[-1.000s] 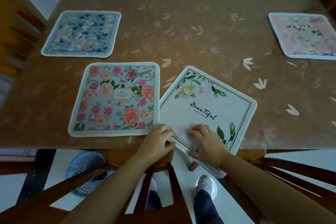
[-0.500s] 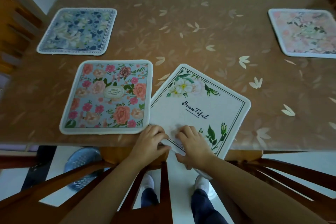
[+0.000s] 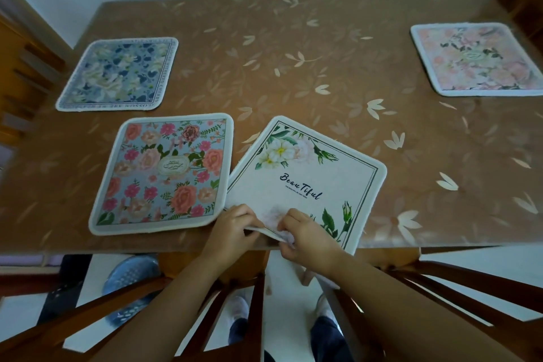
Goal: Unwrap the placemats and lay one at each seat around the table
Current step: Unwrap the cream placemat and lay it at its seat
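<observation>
Placemat (image 3: 338, 182), white — corner overhung table (image 3: 293, 38), pinched by left hand (image 3: 232, 229) and right hand (image 3: 308, 236); probably needed sliding flat, squared.

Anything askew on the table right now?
Yes. The white Beautiful placemat lies turned diagonally, its near corner past the table edge, where the left hand and right hand pinch it. Its side corner meets the pink floral placemat. That one, the blue placemat and the pale pink placemat lie square.
</observation>
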